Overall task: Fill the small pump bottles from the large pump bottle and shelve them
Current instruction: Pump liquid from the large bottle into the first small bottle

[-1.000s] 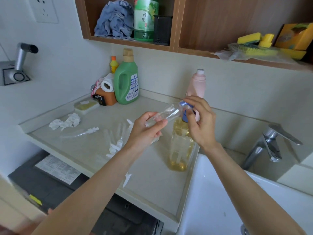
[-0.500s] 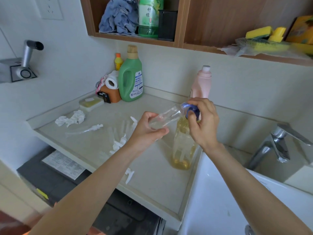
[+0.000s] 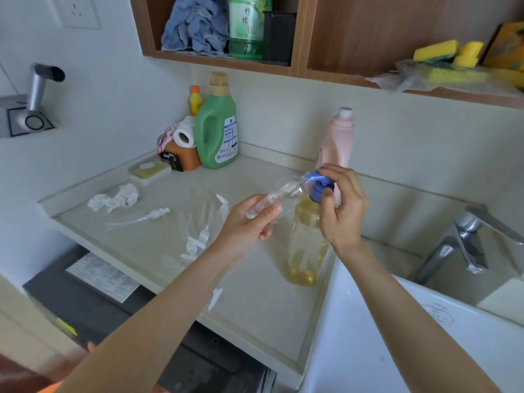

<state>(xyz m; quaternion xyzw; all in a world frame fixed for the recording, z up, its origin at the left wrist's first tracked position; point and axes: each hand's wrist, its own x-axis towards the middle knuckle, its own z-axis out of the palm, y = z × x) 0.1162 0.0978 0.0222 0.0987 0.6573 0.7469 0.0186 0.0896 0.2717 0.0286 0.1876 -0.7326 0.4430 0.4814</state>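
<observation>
The large bottle (image 3: 304, 245) with yellow liquid and a blue pump head (image 3: 319, 184) stands on the counter near the sink. My left hand (image 3: 249, 225) grips a small clear bottle (image 3: 279, 195), tilted with its mouth up against the blue spout. My right hand (image 3: 341, 208) is curled over the pump head, fingers on top of it. Several small clear bottles and white pump tops (image 3: 198, 239) lie loose on the counter to the left. One small bottle with its pump (image 3: 141, 218) lies apart, further left.
A green detergent jug (image 3: 218, 129), a pink bottle (image 3: 338, 137), a soap dish (image 3: 149, 171) and crumpled tissue (image 3: 116, 198) sit on the counter (image 3: 255, 307). The wooden shelf (image 3: 226, 56) above holds a cloth, a green bottle and sponges. A sink and tap (image 3: 465, 242) lie right.
Both hands and the small bottle stay at the pump head; my right fingers have shifted slightly on top of it. The camera view drifted a little.
</observation>
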